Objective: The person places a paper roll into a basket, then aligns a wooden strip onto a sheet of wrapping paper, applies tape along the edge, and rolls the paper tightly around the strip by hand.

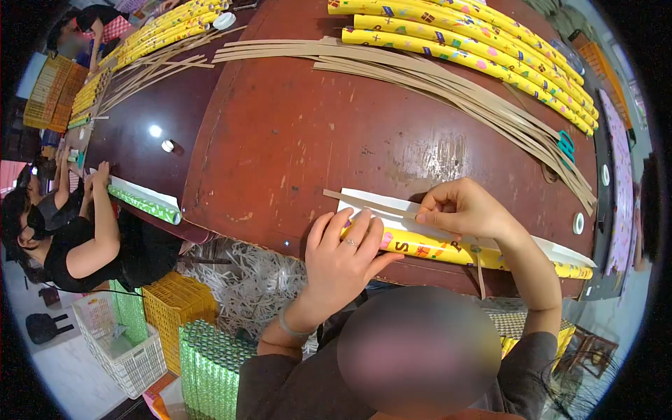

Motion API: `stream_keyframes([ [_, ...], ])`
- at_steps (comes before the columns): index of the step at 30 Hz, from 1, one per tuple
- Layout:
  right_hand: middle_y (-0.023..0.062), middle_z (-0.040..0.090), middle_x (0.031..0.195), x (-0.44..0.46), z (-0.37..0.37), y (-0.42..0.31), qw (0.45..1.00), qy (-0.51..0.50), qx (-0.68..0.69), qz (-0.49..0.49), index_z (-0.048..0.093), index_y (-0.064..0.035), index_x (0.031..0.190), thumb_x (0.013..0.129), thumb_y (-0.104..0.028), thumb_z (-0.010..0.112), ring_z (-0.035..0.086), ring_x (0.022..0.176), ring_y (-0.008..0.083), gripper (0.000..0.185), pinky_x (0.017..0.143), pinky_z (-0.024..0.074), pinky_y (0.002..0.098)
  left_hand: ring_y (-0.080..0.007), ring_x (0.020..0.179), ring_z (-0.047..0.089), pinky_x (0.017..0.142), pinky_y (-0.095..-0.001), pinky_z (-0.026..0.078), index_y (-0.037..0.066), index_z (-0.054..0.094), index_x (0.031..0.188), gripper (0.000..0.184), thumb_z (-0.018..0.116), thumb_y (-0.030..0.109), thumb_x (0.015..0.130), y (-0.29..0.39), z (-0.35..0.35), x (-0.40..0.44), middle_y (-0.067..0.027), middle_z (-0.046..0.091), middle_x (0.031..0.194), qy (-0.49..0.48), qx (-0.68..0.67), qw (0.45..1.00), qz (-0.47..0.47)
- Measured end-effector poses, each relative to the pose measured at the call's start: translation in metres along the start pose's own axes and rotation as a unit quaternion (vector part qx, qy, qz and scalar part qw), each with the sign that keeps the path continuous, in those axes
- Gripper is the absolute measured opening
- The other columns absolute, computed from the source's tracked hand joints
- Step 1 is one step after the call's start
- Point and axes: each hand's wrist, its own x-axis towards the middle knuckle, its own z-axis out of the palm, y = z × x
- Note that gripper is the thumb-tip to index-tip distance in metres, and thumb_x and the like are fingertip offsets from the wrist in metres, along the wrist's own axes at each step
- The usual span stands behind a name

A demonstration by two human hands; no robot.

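A yellow patterned paper roll (pixel 434 250) lies along the near edge of the red-brown table (pixel 280 140), its white inner side (pixel 371 203) turned up behind it. My left hand (pixel 346 245), with a ring on it, rests on the roll's left end, fingers spread over the paper. A thin brown strip (pixel 381 205) runs along the white side. My right hand (pixel 462 210) pinches this strip near the middle of the roll. Another brown strip (pixel 481 273) hangs over the roll and the table edge.
Brown strips (pixel 448 77) and yellow rolls (pixel 476 49) lie across the far side. Teal scissors (pixel 565 147) and a tape roll (pixel 578 223) are at the right. At left, a person (pixel 98 238) handles a green roll (pixel 143 203). Crates (pixel 178 308) and green rolls (pixel 213 371) stand below.
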Motion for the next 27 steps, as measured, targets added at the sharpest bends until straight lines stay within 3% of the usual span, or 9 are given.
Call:
stream_keyframes([
  [6, 0.0032, 0.063, 0.063, -0.0001, -0.0004, -0.0038, 1.000, -0.005, 0.016, 0.016, 0.073, 0.0034, 0.091, 0.091, -0.012, 0.070, 0.053, 0.049, 0.0056, 0.016, 0.046, 0.0414, 0.0248, -0.0316, 0.105, 0.059, 0.092, -0.0460, 0.049, 0.003, 0.065, 0.109, 0.056, 0.080, 0.046, 0.077, -0.0014, 0.0010, -0.0005, -0.0145, 0.061, 0.110, -0.005, -0.027, 0.999, -0.029],
  [9, -0.0002, 0.060, 0.062, 0.0011, 0.0002, -0.0001, 1.000, 0.000, 0.010, -0.009, 0.070, 0.0031, 0.092, 0.094, -0.010, 0.070, 0.051, 0.049, 0.0033, 0.013, 0.044, 0.0366, 0.0220, -0.0319, 0.106, 0.059, 0.092, -0.0459, 0.049, 0.004, 0.065, 0.109, 0.056, 0.080, 0.046, 0.076, -0.0017, 0.0016, -0.0009, -0.0144, 0.060, 0.109, 0.000, -0.025, 0.999, -0.028],
  [20, 0.0012, 0.062, 0.064, -0.0017, -0.0041, -0.0021, 1.000, -0.012, 0.020, 0.010, 0.069, 0.0044, 0.090, 0.092, -0.006, 0.070, 0.054, 0.048, 0.0040, 0.011, 0.043, 0.0381, 0.0216, -0.0314, 0.108, 0.058, 0.095, -0.0466, 0.044, 0.005, 0.065, 0.108, 0.055, 0.079, 0.048, 0.077, -0.0003, -0.0001, -0.0011, -0.0141, 0.060, 0.110, -0.014, 0.007, 1.000, -0.026],
  [27, 0.0011, 0.062, 0.063, -0.0041, -0.0032, -0.0023, 0.999, -0.010, 0.030, 0.012, 0.069, 0.0041, 0.091, 0.092, -0.006, 0.069, 0.055, 0.048, 0.0042, 0.011, 0.042, 0.0390, 0.0217, -0.0340, 0.105, 0.059, 0.093, -0.0456, 0.049, 0.006, 0.062, 0.110, 0.057, 0.079, 0.048, 0.076, -0.0005, -0.0019, 0.0009, -0.0174, 0.056, 0.115, -0.024, -0.002, 0.999, -0.030],
])
